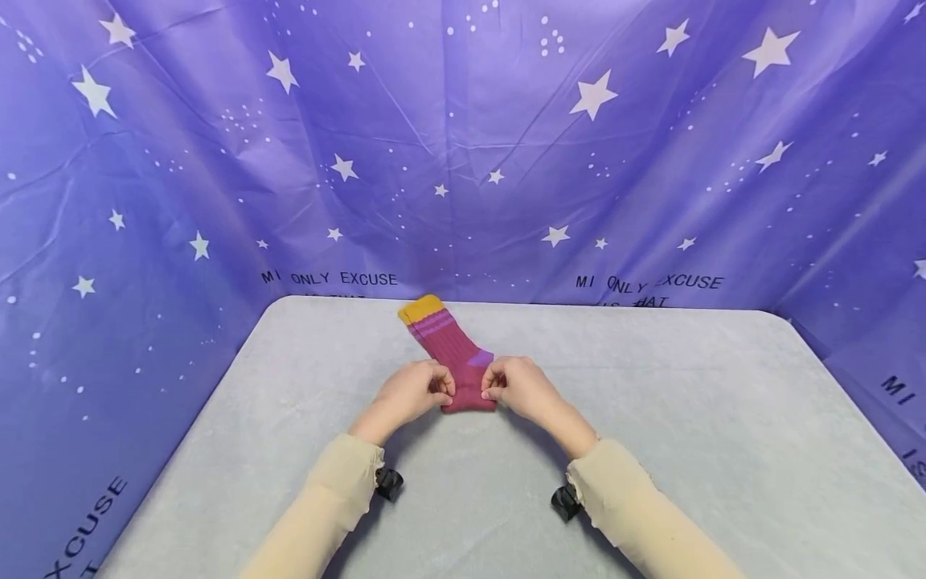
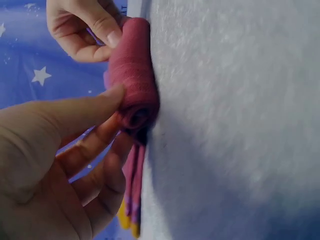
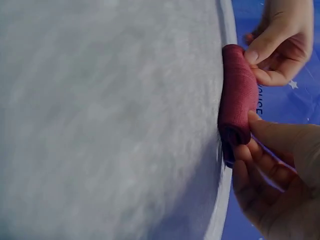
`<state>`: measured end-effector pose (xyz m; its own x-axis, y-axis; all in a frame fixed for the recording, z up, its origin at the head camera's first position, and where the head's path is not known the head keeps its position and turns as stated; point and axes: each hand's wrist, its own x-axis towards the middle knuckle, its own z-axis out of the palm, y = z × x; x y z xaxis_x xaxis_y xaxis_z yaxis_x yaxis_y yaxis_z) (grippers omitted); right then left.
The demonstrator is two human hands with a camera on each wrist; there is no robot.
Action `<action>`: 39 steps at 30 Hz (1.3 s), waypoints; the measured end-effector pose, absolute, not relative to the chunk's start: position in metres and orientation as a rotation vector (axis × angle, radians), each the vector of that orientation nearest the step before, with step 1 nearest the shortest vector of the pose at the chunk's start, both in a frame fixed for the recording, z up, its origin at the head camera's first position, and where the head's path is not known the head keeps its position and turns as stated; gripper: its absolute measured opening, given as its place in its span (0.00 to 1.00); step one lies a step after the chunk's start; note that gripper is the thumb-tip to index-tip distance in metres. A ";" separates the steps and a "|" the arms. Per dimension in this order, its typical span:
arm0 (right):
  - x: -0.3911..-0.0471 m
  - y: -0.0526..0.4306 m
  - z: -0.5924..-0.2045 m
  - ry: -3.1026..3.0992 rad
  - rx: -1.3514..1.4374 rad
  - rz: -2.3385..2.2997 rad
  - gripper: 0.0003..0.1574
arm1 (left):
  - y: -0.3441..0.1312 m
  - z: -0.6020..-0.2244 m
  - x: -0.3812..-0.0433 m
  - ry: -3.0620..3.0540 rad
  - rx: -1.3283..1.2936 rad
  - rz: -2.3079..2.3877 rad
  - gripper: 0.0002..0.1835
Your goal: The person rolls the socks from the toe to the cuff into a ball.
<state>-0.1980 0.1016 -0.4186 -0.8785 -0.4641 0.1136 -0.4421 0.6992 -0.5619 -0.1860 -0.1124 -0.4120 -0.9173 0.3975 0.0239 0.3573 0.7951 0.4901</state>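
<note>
A maroon sock [image 1: 453,338] with a yellow cuff and purple stripes and heel lies on the table, its cuff pointing to the far left. The end nearest the person is rolled up into a thick roll [image 2: 134,65], and the spiral of layers shows at its side in the left wrist view. My left hand [image 1: 415,392] pinches the left end of the roll between thumb and fingers. At the right end, my right hand [image 1: 526,388] pinches it the same way. Both hands are close together over the sock, thumbs on the near side of the roll.
The sock rests on a grey cloth-covered table [image 1: 651,418] with rounded far corners. Behind and beside it hangs a purple curtain [image 1: 448,121] printed with white stars and lettering. A black wrist device [image 1: 389,484] sits at each sleeve cuff.
</note>
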 end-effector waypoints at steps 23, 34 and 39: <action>-0.211 0.107 -0.427 2.669 -0.637 -1.158 0.07 | -0.126 -0.429 -0.205 2.690 0.424 1.155 0.08; -0.230 0.103 -0.421 2.386 -0.200 -1.356 0.10 | -0.125 -0.428 -0.216 2.606 0.087 1.329 0.09; -0.232 0.103 -0.421 2.362 -0.177 -1.379 0.11 | -0.121 -0.428 -0.207 2.912 0.484 1.089 0.13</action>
<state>-0.2319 0.1027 -0.4208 -0.9127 -0.3031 -0.2742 0.0898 0.5057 -0.8580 -0.2070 -0.1208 -0.4280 -0.9527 0.2829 0.1112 0.2864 0.7131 0.6399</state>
